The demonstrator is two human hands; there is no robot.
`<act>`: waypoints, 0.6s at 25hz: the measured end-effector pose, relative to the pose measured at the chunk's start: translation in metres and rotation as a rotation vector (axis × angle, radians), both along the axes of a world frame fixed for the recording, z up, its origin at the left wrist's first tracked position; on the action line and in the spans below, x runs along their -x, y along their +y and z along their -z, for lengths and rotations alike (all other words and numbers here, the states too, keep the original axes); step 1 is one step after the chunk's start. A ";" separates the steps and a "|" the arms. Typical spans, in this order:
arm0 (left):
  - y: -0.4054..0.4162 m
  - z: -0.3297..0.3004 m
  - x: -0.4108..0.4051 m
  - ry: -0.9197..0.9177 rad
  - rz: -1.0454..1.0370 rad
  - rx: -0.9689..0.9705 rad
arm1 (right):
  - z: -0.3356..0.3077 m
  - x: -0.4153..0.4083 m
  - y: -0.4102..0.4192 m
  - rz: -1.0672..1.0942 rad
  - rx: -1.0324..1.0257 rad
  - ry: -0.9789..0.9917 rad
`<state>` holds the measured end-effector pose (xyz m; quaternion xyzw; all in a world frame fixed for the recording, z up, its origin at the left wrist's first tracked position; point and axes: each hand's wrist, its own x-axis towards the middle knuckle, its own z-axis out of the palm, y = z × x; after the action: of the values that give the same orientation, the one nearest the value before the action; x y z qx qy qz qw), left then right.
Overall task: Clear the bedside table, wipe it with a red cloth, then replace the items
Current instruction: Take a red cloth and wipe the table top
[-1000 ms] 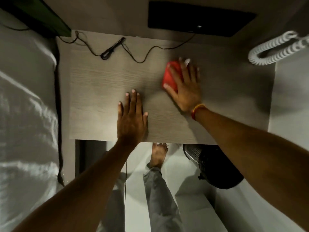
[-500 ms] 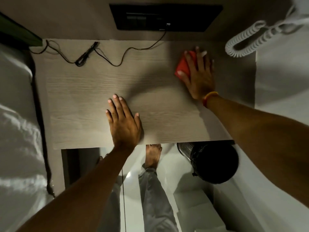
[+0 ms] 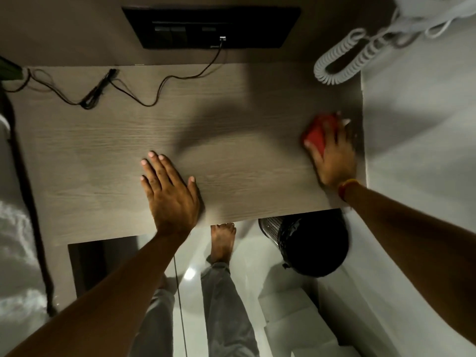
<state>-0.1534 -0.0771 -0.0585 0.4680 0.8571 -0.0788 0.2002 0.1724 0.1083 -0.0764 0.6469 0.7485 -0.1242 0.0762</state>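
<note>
The bedside table's wood-grain surface [image 3: 108,155] fills the middle of the frame. At its right edge, in the right middle of the frame, the right hand [image 3: 333,155] lies palm-down on the red cloth [image 3: 316,136], pressing it flat against the surface. The cloth shows from under the hand on its left and upper side; the thumb runs along the cloth's lower left edge, and the fingers [image 3: 334,130] stretch over it toward the top of the frame, blurred, so I cannot tell how far apart they are. An orange-red band [image 3: 346,184] circles that wrist.

The left hand [image 3: 171,194] rests flat on the surface at lower centre, near the front edge, its fingers [image 3: 154,166] slightly spread and holding nothing, well apart from the cloth.

A thin black cable [image 3: 144,96] trails across the upper left of the surface and runs up to a dark switch panel [image 3: 211,28] on the wall at top centre. A coiled white phone cord [image 3: 342,63] hangs at upper right. Below the front edge, a black bin [image 3: 311,246] with a perforated metal side stands at lower right, beside a bare foot [image 3: 222,240] on the glossy floor.
</note>
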 end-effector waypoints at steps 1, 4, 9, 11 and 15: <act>0.000 0.000 0.000 0.001 0.004 -0.012 | 0.001 0.009 0.014 0.094 -0.012 0.021; -0.001 0.002 0.002 -0.004 0.002 -0.025 | 0.001 0.035 0.013 0.099 -0.024 0.014; -0.008 0.003 0.010 -0.037 0.044 -0.044 | 0.002 0.072 -0.093 -0.255 -0.004 0.036; -0.016 0.004 0.022 -0.094 0.079 -0.082 | 0.008 0.110 -0.144 -0.438 0.033 0.041; -0.040 0.001 0.049 -0.226 0.217 -0.122 | 0.012 0.141 -0.177 -0.622 0.054 0.076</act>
<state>-0.2027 -0.1176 -0.0599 0.5749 0.7769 0.0053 0.2569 0.0313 -0.0687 -0.0882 0.3793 0.9093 -0.1391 0.0998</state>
